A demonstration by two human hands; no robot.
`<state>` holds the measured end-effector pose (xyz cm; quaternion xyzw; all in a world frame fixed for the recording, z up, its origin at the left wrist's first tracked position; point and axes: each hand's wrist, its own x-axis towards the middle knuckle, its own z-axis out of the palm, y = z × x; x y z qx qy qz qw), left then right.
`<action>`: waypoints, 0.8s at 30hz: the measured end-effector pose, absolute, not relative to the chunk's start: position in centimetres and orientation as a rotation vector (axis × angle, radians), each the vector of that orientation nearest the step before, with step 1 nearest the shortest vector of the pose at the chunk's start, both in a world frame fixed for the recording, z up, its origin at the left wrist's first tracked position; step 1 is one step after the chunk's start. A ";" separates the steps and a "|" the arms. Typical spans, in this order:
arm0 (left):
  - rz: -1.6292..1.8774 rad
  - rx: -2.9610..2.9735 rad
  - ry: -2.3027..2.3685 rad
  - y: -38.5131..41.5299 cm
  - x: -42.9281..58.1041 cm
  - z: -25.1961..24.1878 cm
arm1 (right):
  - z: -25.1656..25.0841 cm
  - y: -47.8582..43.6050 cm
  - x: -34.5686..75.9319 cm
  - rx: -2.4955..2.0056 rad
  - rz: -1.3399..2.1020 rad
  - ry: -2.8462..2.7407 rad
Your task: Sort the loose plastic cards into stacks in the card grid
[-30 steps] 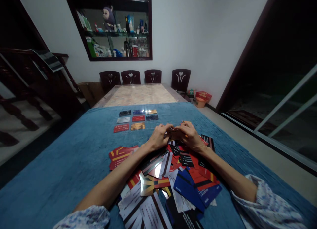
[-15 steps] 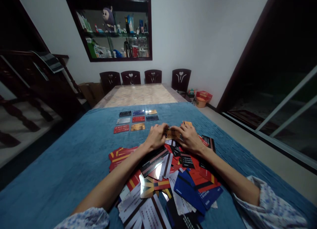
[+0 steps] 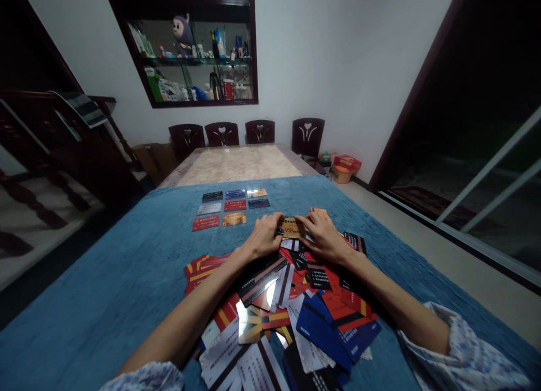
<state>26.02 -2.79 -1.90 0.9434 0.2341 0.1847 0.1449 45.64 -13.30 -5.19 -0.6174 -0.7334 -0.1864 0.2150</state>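
My left hand (image 3: 262, 238) and my right hand (image 3: 320, 234) meet at the far edge of a loose pile of plastic cards (image 3: 291, 306) on a blue cloth (image 3: 127, 278). Between them they pinch a gold card (image 3: 291, 227), each hand closed on one end, its printed face turned up. Another orange card (image 3: 319, 212) peeks out behind my right fingers. Beyond my hands, several cards lie in a tidy grid of rows (image 3: 230, 206).
Past the cloth the bare tabletop (image 3: 239, 163) runs to several dark chairs (image 3: 245, 133) by the wall. A glazed wall cabinet (image 3: 194, 50) holds bottles and a plush toy. A red basket (image 3: 346, 167) sits on the floor at right; a staircase (image 3: 51, 154) stands left.
The gold card has been turned more face up between my hands, which have edged slightly away from me. The camera has tilted a little.
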 end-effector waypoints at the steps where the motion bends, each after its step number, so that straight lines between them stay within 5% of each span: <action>1: 0.517 2.722 0.666 -2.8 26.0 -1.7 | -5.1 -13.3 45.8 -1.716 -0.532 -2.044; 24: 0.412 2.926 0.714 -1.2 25.0 0.1 | -2.2 -10.2 47.9 -1.633 -0.445 -2.306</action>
